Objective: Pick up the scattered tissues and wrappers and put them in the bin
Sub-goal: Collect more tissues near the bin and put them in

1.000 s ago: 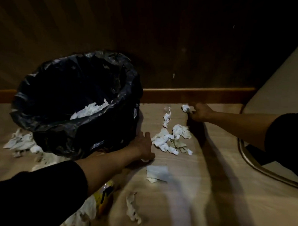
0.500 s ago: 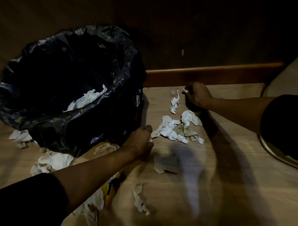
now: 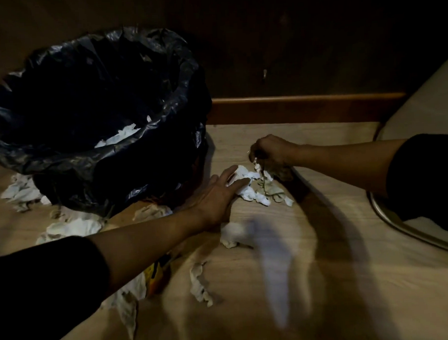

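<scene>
A bin lined with a black bag [image 3: 177, 76] stands at the left on the wooden floor, with white tissue [image 3: 118, 137] inside. A pile of crumpled tissues [image 3: 257, 191] lies right of the bin. My left hand [image 3: 219, 195] reaches flat toward the pile, fingers spread and touching its left edge. My right hand [image 3: 271, 155] hovers over the pile's far side, fingers pinched on small bits of tissue [image 3: 258, 168]. More tissues lie nearer: a flat one [image 3: 231, 236], a twisted one [image 3: 199, 284], and a yellow wrapper [image 3: 155, 275] under my left forearm.
Further tissues [image 3: 21, 191] lie left of the bin and in front of it [image 3: 71, 228]. A wooden skirting board [image 3: 305, 107] and dark wall close off the back. A pale rounded object with a metal rim [image 3: 400, 223] stands at the right.
My right hand has come back from the skirting board to the pile, holding the tissue bits. My left hand has slid forward and opened onto the pile's edge.
</scene>
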A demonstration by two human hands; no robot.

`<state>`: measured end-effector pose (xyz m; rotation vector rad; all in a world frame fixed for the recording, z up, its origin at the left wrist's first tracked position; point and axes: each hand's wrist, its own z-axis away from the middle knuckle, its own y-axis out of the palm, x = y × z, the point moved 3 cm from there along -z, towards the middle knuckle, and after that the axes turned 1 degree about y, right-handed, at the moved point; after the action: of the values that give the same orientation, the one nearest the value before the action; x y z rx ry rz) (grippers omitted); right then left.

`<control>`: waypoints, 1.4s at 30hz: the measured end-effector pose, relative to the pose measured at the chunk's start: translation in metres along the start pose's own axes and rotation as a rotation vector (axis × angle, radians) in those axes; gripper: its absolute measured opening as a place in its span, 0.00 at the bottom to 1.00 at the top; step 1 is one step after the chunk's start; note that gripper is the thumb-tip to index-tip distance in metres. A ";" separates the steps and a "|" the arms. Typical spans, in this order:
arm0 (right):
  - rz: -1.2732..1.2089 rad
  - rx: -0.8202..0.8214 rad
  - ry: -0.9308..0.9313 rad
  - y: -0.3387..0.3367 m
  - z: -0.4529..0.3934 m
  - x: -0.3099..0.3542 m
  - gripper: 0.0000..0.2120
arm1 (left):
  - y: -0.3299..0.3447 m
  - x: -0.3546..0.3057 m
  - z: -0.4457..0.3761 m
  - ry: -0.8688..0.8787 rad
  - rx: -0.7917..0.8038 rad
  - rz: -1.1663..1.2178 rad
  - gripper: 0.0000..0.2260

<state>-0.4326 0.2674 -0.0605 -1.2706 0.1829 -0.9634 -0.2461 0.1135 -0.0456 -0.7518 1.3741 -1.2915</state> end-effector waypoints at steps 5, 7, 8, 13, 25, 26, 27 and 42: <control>0.025 -0.111 0.031 -0.023 0.035 -0.001 0.09 | 0.011 -0.012 -0.023 -0.005 0.090 -0.036 0.42; 0.071 -0.103 0.008 -0.028 0.051 0.005 0.09 | 0.016 -0.013 -0.029 -0.074 0.175 -0.029 0.37; 0.078 -0.092 0.010 -0.027 0.059 0.007 0.11 | 0.017 -0.014 -0.031 -0.095 0.196 -0.021 0.33; 0.262 0.027 0.010 0.014 0.090 0.017 0.36 | -0.003 -0.017 -0.023 -0.098 0.138 0.040 0.20; 0.066 -0.088 -0.019 0.013 0.086 0.029 0.12 | 0.002 -0.038 0.050 0.057 0.204 0.113 0.36; -0.002 -0.143 0.032 0.005 0.085 0.028 0.12 | 0.010 -0.038 0.053 0.068 0.245 0.079 0.39; -0.081 -0.191 0.094 -0.003 0.085 0.026 0.13 | 0.017 -0.037 0.054 0.079 0.274 0.039 0.40; 0.001 -0.054 0.116 0.023 0.112 0.014 0.32 | -0.005 -0.023 0.058 0.006 0.226 0.193 0.18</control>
<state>-0.3439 0.3377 -0.0374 -1.2645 0.3015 -1.0381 -0.1861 0.1170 -0.0265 -0.4506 1.2470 -1.2700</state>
